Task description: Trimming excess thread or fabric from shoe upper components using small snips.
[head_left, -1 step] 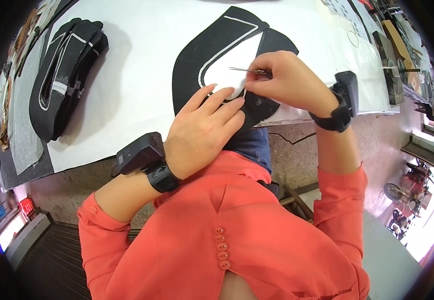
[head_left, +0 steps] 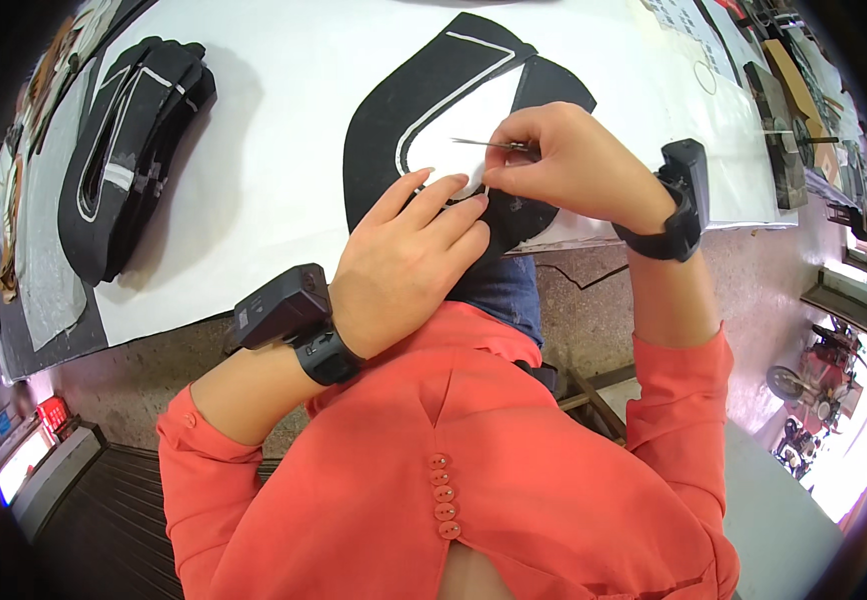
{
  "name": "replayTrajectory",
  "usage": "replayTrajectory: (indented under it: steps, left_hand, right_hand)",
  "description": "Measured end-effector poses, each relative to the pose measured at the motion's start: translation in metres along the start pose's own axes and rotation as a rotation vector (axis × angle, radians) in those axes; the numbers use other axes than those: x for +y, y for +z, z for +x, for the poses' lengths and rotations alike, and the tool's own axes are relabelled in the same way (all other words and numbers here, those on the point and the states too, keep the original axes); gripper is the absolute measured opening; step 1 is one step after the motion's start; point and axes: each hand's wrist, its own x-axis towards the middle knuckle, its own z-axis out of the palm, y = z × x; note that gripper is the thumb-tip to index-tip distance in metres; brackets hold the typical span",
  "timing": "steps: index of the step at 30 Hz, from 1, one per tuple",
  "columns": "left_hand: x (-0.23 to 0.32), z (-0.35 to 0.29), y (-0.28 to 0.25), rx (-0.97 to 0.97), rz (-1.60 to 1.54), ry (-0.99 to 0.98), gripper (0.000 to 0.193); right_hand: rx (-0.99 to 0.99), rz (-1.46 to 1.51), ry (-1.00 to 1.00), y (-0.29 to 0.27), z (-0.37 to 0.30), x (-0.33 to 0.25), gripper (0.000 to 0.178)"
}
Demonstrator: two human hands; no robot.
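A black curved shoe-upper-like piece (head_left: pixel 374 130) with a thin white strip (head_left: pixel 432 103) along its inner edge lies on the white-topped table, close to me. My left hand (head_left: pixel 416 245) rests on its near part, fingers outstretched, fingertips by the strip. My right hand (head_left: pixel 544 155) is pinched closed over the piece's right side. From it a thin pointed metal tool (head_left: pixel 474 142) sticks out to the left; its other end is hidden in the hand. Between the thumb and my left fingers, a short end of the white strip shows.
A stack of similar black pieces (head_left: pixel 129 160) with white edging lies at the table's left. A dark metal block (head_left: pixel 776 135) and cluttered goods line the right edge. White paper (head_left: pixel 274 150) covers the table. A dark cable (head_left: pixel 584 284) hangs below the front edge.
My right hand has shifted slightly left with the metal tool. My left hand and the black piece have stayed in place.
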Motion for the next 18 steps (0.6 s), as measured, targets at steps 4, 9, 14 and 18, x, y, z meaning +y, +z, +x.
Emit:
replayTrajectory:
  steps: [4,9,14,18]
  left_hand:
    - [0.003,0.003,0.001,0.000,0.002,-0.022,0.019]
    - [0.003,0.006,0.006,0.010,0.005,-0.039,0.017]
    - [0.007,0.008,0.009,0.013,0.040,-0.067,0.016]
    - [0.009,0.006,0.010,-0.008,0.058,-0.075,0.016]
  right_hand:
    - [-0.025,0.022,0.007,-0.004,0.003,0.002,0.022]
    - [0.015,-0.036,0.073,0.001,0.003,0.009,0.024]
    - [-0.013,-0.050,0.055,-0.003,0.005,0.008,0.023]
    - [0.028,-0.047,0.050,-0.012,0.007,0.020,0.023]
